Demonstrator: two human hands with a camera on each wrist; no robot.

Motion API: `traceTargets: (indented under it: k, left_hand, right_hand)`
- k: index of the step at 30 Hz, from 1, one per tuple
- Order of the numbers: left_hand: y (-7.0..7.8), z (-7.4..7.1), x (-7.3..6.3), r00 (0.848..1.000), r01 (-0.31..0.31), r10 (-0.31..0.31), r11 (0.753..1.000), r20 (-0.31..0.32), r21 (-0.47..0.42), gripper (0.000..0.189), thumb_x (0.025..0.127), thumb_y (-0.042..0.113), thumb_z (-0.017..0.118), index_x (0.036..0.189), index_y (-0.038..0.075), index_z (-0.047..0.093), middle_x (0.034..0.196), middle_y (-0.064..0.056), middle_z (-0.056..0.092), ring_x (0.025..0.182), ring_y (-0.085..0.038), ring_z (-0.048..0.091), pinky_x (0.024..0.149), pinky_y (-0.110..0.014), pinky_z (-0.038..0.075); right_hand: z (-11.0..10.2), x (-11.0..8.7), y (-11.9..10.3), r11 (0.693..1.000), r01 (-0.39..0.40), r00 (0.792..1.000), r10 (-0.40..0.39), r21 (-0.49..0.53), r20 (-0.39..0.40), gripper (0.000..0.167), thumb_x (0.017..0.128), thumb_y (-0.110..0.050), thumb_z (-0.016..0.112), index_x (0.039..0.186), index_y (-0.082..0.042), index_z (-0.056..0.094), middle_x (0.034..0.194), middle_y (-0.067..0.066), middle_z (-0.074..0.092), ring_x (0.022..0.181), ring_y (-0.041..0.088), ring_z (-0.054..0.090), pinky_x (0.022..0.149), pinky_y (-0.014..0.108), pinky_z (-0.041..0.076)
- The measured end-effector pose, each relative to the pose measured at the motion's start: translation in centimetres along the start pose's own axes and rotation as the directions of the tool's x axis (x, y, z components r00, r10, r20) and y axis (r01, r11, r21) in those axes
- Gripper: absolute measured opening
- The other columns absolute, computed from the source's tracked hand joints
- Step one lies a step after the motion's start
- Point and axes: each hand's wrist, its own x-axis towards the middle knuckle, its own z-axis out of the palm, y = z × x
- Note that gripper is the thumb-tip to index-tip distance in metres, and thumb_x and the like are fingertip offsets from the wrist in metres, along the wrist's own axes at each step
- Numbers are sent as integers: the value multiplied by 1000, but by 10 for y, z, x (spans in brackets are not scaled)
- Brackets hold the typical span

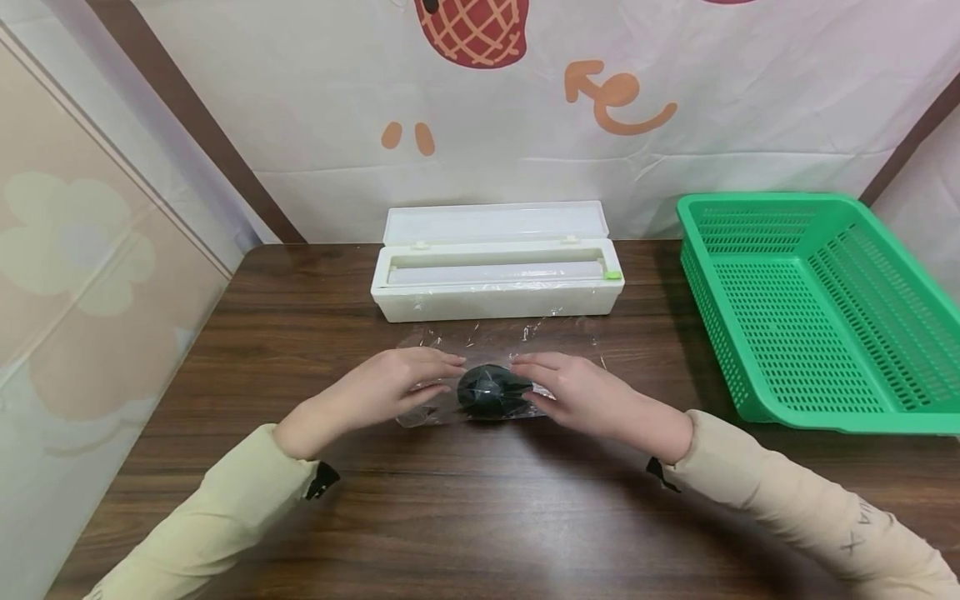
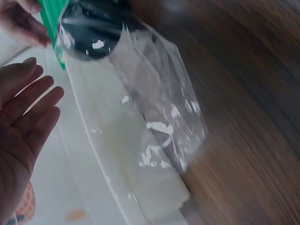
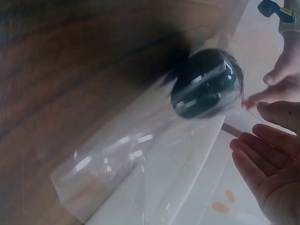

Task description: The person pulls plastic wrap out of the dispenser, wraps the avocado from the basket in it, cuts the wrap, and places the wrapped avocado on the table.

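Note:
A dark, glossy, rounded object (image 1: pixel 487 393) lies on the table under clear plastic film (image 1: pixel 423 414); its kind is not clear. Film spreads out from both sides of it, plain in the left wrist view as a loose crinkled sheet (image 2: pixel 164 89). My left hand (image 1: pixel 397 385) is just left of the object, its fingers (image 2: pixel 35 101) extended and holding nothing. On the other side my right hand (image 1: pixel 581 393) has its fingertips overlapping the object's edge in the head view. The right wrist view shows those fingers (image 3: pixel 255 157) loosely bent, with a gap between them and the object.
Behind the hands stands a white box (image 1: pixel 495 305) with its lid (image 1: pixel 495 223) raised and a film roll (image 1: pixel 495 273) inside. A green plastic basket (image 1: pixel 716 333) is at the right. A printed cloth (image 1: pixel 315 92) hangs behind the brown table (image 1: pixel 300 292).

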Motion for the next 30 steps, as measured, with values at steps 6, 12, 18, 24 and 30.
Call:
traceTargets:
  k: [6, 12, 18, 24, 30]
  left_hand:
    - [9, 10, 9, 999, -47, 47, 999, 17, -4, 33, 83, 14, 66, 114, 3, 63, 118, -11, 61, 109, -21, 57, 90, -34, 47]
    - [9, 16, 10, 998, -23, 23, 1000, 53, 9, 36, 83, 15, 66, 117, 4, 61, 118, -10, 60, 109, -20, 56, 89, -33, 47]
    - [7, 20, 9, 996, 13, -12, 1000, 85, -12, 37, 85, 16, 65, 117, 1, 59, 120, -12, 59, 110, -23, 56, 91, -34, 46]
    - [5, 23, 10, 993, 70, -66, 997, 102, -36, 44, 84, 20, 66, 121, -1, 55, 123, -15, 56, 112, -24, 54, 92, -35, 45]
    - [3, 25, 14, 989, 108, -101, 992, 110, -61, 48, 83, 21, 66, 122, -4, 53, 124, -17, 55, 113, -26, 53, 94, -36, 43]
  right_hand:
    - [8, 0, -5, 1000, -6, 997, 6, -2, 76, 37, 79, -10, 69, 113, 0, 60, 115, 13, 61, 103, 25, 59, 85, 34, 49]
    - [14, -1, -5, 1000, -13, 996, 13, 1, 92, 38, 79, -9, 68, 114, 1, 59, 117, 14, 60, 106, 25, 58, 87, 33, 48]
    - [19, -1, -3, 1000, -20, 996, 19, 16, 87, 38, 79, -10, 68, 114, 3, 59, 117, 17, 59, 106, 27, 58, 88, 34, 47]
    - [25, 0, 1, 1000, -13, 999, 13, 12, 48, 42, 78, -11, 70, 114, 6, 57, 115, 19, 59, 103, 28, 59, 87, 34, 48]
    - [25, 2, 2, 998, -61, 995, 59, 25, 79, 46, 81, -16, 68, 118, 7, 54, 118, 19, 57, 106, 28, 58, 88, 33, 48]
